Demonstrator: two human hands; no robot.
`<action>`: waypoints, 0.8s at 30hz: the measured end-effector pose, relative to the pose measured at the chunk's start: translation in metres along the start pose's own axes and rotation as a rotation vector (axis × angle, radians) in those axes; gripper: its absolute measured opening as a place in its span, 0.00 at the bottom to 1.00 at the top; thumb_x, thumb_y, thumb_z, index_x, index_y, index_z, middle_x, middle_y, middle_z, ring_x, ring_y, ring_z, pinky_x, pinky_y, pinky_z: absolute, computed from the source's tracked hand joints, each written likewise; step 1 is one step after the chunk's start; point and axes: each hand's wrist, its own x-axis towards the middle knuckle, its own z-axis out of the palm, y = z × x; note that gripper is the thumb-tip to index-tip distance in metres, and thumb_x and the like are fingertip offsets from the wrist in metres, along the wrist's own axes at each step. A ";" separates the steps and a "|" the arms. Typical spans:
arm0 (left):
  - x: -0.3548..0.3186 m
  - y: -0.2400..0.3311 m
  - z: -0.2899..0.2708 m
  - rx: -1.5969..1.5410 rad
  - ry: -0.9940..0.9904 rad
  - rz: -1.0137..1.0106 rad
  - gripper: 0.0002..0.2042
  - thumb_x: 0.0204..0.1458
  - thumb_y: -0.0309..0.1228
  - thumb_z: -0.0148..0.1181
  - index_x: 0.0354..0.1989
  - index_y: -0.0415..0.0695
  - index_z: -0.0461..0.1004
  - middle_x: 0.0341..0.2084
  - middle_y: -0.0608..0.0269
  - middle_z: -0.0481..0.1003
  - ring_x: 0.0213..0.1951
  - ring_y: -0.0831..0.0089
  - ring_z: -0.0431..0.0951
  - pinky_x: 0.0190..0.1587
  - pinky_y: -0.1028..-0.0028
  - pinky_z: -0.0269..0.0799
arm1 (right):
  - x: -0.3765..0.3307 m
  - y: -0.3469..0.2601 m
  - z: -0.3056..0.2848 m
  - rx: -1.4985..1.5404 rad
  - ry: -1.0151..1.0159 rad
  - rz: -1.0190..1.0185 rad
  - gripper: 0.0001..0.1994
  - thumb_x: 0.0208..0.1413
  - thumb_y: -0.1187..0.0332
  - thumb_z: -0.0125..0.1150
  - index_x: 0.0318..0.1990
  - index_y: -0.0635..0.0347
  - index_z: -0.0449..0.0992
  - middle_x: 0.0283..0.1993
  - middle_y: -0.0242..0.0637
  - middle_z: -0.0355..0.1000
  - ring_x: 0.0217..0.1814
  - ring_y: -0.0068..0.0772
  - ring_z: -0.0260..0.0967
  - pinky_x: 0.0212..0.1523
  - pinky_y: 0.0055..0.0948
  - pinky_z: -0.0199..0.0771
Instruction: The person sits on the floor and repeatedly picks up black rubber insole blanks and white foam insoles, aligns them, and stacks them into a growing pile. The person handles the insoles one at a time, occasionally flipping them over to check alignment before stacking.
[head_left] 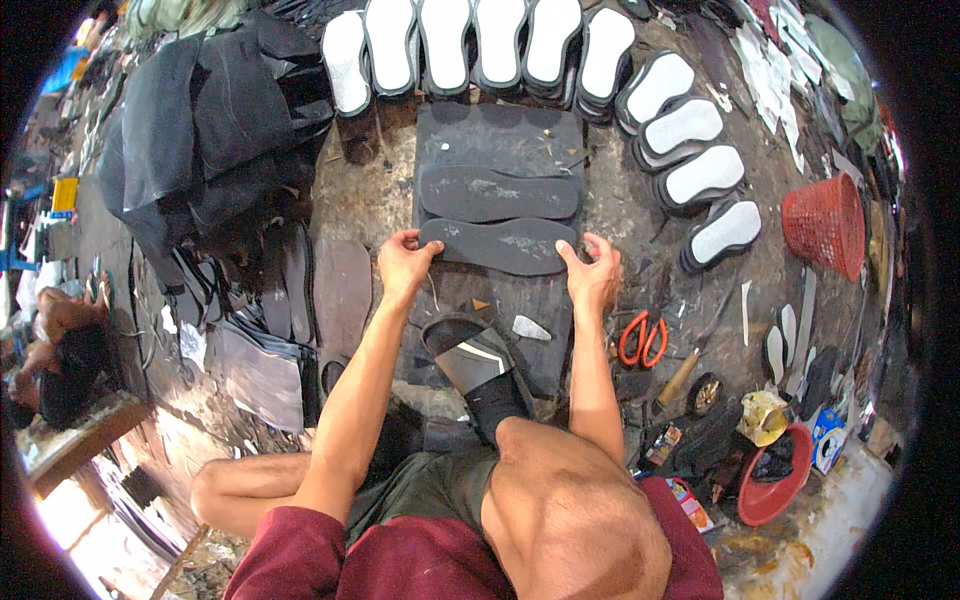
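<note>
Frame centre: flat dark grey rubber sole blank (pixel 497 245) lay on dark cutting mat (pixel 500 140). Left hand (pixel 403 262) and right hand (pixel 592 272) pinched its two ends. Looked light, floppy, grippy; best held at both ends.

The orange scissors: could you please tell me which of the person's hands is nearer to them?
Right. The right hand grips the dark sole's end just above the scissors; the left hand holds the opposite end, far to their left.
</note>
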 end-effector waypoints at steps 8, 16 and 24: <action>-0.026 -0.016 -0.033 -0.612 -0.631 -0.333 0.20 0.51 0.22 0.66 0.54 0.40 0.71 0.37 0.59 0.77 0.37 0.74 0.79 0.36 0.75 0.78 | -0.019 0.036 0.018 0.393 -0.105 0.071 0.26 0.52 0.55 0.72 0.54 0.60 0.77 0.54 0.47 0.72 0.56 0.44 0.69 0.56 0.39 0.69; -0.032 -0.030 -0.024 -0.610 -0.626 -0.350 0.18 0.56 0.21 0.57 0.56 0.41 0.69 0.42 0.60 0.76 0.41 0.70 0.79 0.40 0.71 0.80 | -0.013 -0.003 -0.009 0.099 -0.259 -0.071 0.36 0.53 0.49 0.68 0.65 0.61 0.67 0.66 0.48 0.66 0.66 0.50 0.63 0.65 0.47 0.62; -0.037 -0.040 -0.024 -0.590 -0.497 -0.359 0.18 0.58 0.24 0.52 0.58 0.47 0.68 0.40 0.59 0.77 0.41 0.68 0.78 0.39 0.66 0.79 | -0.009 0.000 -0.014 0.017 -0.131 -0.172 0.25 0.44 0.58 0.75 0.48 0.55 0.72 0.58 0.45 0.62 0.60 0.50 0.62 0.61 0.51 0.61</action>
